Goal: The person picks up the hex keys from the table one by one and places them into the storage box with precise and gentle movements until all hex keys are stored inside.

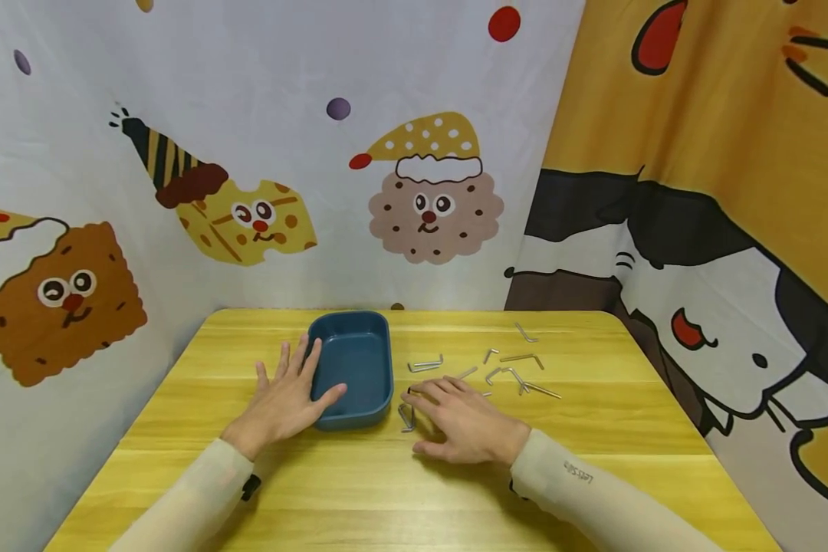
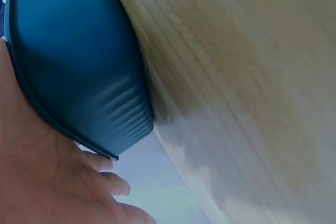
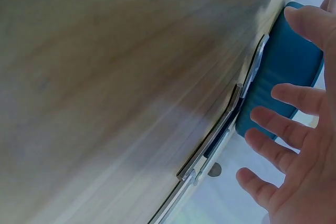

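Note:
A dark blue rectangular tray (image 1: 353, 368) stands left of the table's middle, with nothing in it. My left hand (image 1: 276, 402) rests over its left rim, fingers spread and thumb reaching over the near corner; in the left wrist view the palm lies along the tray's edge (image 2: 73, 61). To the tray's right, my right hand (image 1: 465, 422) hovers low over the table with fingers apart and holds nothing. Small L-shaped hex keys (image 1: 405, 418) lie beside its fingertips. A hex key (image 3: 212, 135) also shows in the right wrist view, below the spread fingers. The right hand partly hides some keys.
Several more hex keys (image 1: 520, 377) lie scattered beyond and right of the right hand, and a close pair of keys (image 1: 425, 366) lies right of the tray. The wooden table (image 1: 359, 498) meets a printed cloth backdrop (image 1: 303, 284) at its far edge.

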Demonstrator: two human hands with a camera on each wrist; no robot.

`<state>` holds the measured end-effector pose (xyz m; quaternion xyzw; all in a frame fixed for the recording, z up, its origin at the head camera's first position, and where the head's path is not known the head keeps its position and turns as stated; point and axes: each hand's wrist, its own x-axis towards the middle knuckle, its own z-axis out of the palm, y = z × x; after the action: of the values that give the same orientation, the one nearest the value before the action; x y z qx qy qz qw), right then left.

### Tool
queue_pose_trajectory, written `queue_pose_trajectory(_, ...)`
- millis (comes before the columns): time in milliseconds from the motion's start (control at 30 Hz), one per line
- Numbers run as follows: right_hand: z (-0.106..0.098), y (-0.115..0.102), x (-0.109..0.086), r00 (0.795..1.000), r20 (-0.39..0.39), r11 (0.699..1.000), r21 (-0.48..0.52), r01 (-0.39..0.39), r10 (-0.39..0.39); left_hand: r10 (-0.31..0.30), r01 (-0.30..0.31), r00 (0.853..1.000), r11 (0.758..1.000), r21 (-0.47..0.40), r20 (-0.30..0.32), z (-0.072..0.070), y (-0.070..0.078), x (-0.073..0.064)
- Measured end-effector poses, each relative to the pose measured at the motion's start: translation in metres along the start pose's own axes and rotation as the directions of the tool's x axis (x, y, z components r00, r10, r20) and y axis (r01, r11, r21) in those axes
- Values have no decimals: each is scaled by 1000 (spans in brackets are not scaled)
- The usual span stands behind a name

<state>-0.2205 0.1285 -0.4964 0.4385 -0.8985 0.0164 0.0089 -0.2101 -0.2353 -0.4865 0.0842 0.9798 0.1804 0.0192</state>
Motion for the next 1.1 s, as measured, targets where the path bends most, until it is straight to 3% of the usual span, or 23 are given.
queue_pose_trajectory(400,8,-1,4,999,-5,999,-24,31,-31,-7,7,1000,1000,-6,6,4,-1,-1)
queue_pose_trajectory(733,6,0,7,1000,-3,1000,-11,12,-12,-2,2,1000,1000,-7,11,1,1,2)
queue_pose_trajectory(1100,7,-2,14,999,-48,998,-59,23,-26,-1,0,1000,1000,13,20,-1,1,3)
